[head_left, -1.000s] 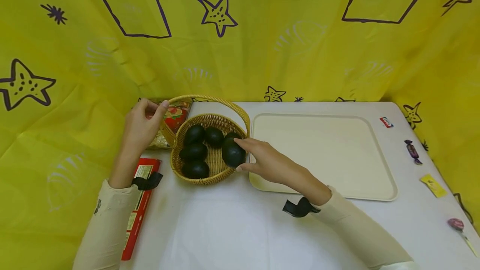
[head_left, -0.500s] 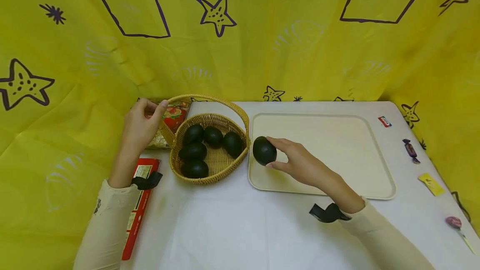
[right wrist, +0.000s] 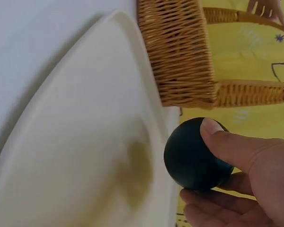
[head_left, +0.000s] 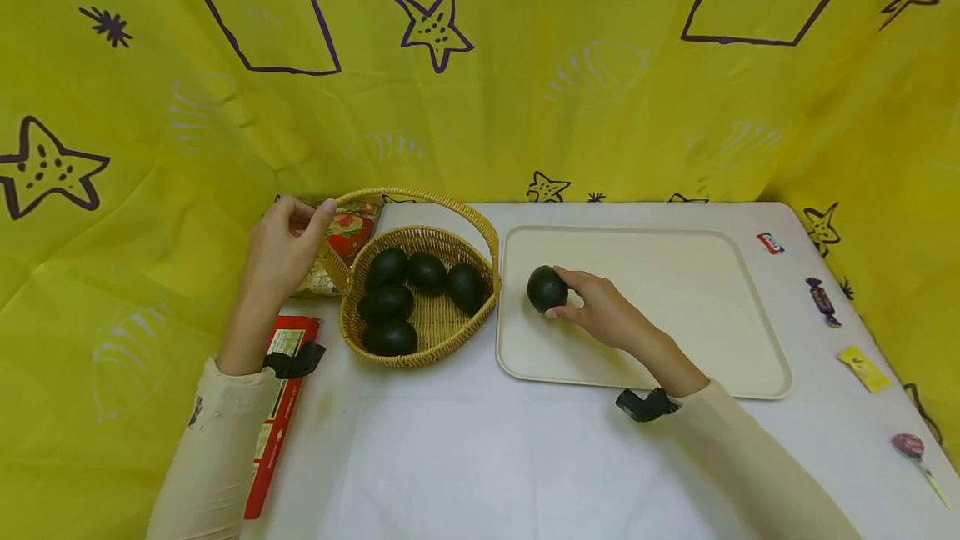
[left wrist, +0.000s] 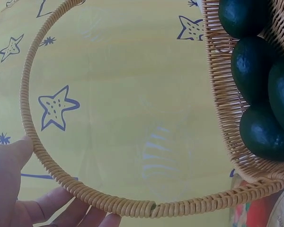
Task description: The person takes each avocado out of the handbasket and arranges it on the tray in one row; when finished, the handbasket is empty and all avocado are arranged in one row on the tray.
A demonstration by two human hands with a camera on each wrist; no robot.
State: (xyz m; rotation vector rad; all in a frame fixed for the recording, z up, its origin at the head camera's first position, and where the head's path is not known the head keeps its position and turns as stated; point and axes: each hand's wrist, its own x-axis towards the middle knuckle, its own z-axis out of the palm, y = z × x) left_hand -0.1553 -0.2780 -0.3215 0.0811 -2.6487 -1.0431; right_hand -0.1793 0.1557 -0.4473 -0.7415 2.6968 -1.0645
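Observation:
A wicker basket (head_left: 431,332) with a hoop handle (head_left: 427,198) stands on the white table and holds several dark green avocados (head_left: 387,304). My left hand (head_left: 281,252) grips the handle (left wrist: 85,191) at its left end, thumb and fingers curled round it. My right hand (head_left: 600,307) holds one dark avocado (head_left: 547,288) over the left part of the cream tray (head_left: 675,315), right of the basket. In the right wrist view thumb and fingers wrap the avocado (right wrist: 194,153) just above the tray (right wrist: 75,156); whether it touches the tray I cannot tell.
A red packet (head_left: 273,415) lies under my left forearm and a colourful bag (head_left: 347,232) sits behind the basket. Small wrapped sweets (head_left: 823,302) and a lollipop (head_left: 911,448) lie near the table's right edge. Yellow star-printed cloth surrounds the table.
My right hand lifted an avocado out of the basket and carried it rightward over the tray's left part. My left hand stayed on the handle.

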